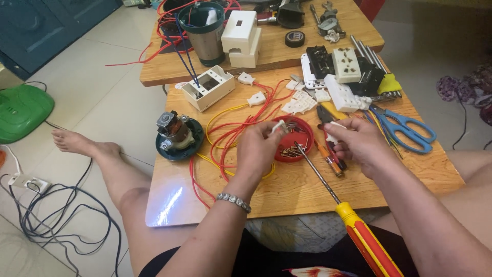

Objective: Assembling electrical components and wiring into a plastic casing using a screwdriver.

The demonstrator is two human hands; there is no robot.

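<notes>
We see a small white plug piece (278,126) pinched in our left hand (258,149), just above the near-left rim of the red dish (302,134) of screws. Our right hand (359,143) is closed loosely to its right, a thin white bit (338,124) in its fingertips; the left is nearer the dish. The yellow-handled screwdriver (333,197) runs diagonally between the hands, tip at the dish. Red and yellow wires (230,131), blue scissors (407,131) and a small motor (177,133) share the wooden tabletop (287,192) over the tiled floor (102,97).

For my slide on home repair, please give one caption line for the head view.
Left hand holds a small white part over a red dish; right hand beside it, screwdriver lying below.
</notes>
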